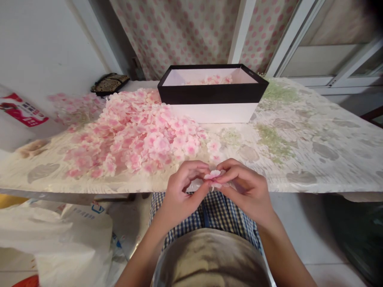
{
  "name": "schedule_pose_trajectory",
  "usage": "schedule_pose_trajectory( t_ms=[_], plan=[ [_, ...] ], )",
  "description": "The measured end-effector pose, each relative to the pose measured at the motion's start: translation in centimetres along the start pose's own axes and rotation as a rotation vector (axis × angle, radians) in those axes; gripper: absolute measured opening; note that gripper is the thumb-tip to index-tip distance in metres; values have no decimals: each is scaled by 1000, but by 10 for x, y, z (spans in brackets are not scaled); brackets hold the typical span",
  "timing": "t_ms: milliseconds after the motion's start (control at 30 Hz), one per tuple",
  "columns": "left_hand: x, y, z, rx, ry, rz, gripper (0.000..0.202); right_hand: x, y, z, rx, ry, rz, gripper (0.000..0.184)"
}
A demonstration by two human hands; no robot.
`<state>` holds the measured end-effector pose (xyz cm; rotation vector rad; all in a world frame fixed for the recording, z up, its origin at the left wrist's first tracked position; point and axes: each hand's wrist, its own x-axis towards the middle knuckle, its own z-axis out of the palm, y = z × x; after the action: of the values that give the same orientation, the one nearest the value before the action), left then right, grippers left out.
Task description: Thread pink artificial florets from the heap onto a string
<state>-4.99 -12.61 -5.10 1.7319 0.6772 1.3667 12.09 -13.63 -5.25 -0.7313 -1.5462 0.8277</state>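
Note:
Between my two hands, just over the table's front edge, is a small pink artificial flower (213, 175). My left hand (189, 182) pinches its left side between thumb and fingers. From the other side, the thumb and fingers of my right hand (244, 184) close on its petals. Beyond my hands and to the left spreads a big heap of pink artificial flowers (140, 131). A few loose flowers (214, 146) lie right of the heap. More pink flowers (217, 79) show inside a white box with a black rim (209, 113).
A patterned cover (302, 159) lies over the table. Green sprigs (273, 141) are on its right half. At the back left sits a dark patterned pouch (110, 83). A white plastic bag (60, 239) is on the lower left, below the table edge.

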Motion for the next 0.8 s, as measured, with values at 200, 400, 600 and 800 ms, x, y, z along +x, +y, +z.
schedule_pose_trajectory(
  t_ms=[200, 400, 600, 800],
  plan=[
    [0, 0, 1, -17, -17, 15, 37, -2, -1, 1, 24, 2, 76, 15],
    [-4, -1, 5, -9, -22, -2, 32, -6, -4, 2, 40, 9, 140, 13],
    [-11, 7, 6, 103, -120, 84, 29, -19, -13, -3, -49, -58, 165, 15],
    [12, 3, 1, 510, 81, 101, 12, -7, 8, -36, -367, 184, 53, 11]
  ],
)
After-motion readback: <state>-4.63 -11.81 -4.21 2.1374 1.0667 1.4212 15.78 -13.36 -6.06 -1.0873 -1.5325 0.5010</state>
